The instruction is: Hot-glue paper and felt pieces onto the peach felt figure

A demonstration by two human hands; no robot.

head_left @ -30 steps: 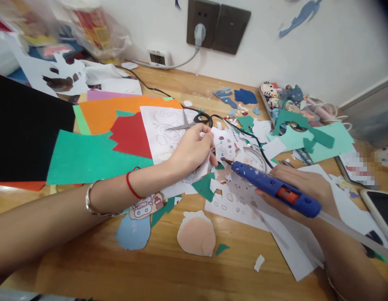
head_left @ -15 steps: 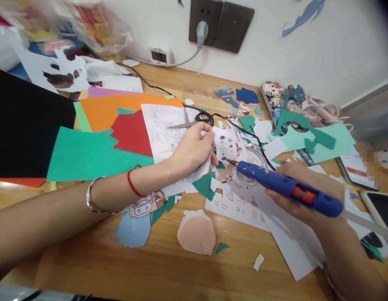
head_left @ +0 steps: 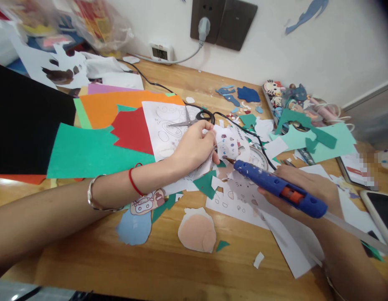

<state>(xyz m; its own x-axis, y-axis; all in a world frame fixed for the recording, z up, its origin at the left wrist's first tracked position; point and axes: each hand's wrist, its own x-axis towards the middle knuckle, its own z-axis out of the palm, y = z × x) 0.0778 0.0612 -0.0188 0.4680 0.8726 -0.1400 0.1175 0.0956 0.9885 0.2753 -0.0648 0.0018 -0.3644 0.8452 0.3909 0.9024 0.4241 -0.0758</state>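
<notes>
My right hand (head_left: 309, 190) is wrapped round a blue glue gun (head_left: 269, 182) with a clear glue stick (head_left: 353, 230) coming out of its back end. The gun's nozzle points left, close to the lower edge of a white paper piece (head_left: 226, 142) dotted with small coloured spots. That paper is pinched between the fingers of my left hand (head_left: 198, 144). Whether the nozzle touches the paper I cannot tell. Behind my left hand, scissors (head_left: 187, 121) lie on a sheet of line drawings (head_left: 165, 112). Nearer me rests a peach paper cutout (head_left: 196, 230) with a white edge.
Coloured sheets, among them green (head_left: 87, 150), red (head_left: 134, 129) and black (head_left: 27, 125), spread over the left side. Paper scraps surround the hands. A tray of trinkets (head_left: 287, 100), a phone (head_left: 380, 213) and a small clock (head_left: 161, 53) stand around. A black cord (head_left: 256, 140) crosses the middle.
The back end of the glue gun has swung left and slightly down, with my right hand still round it. My left hand keeps its pinch on the spotted paper. The view has shifted slightly.
</notes>
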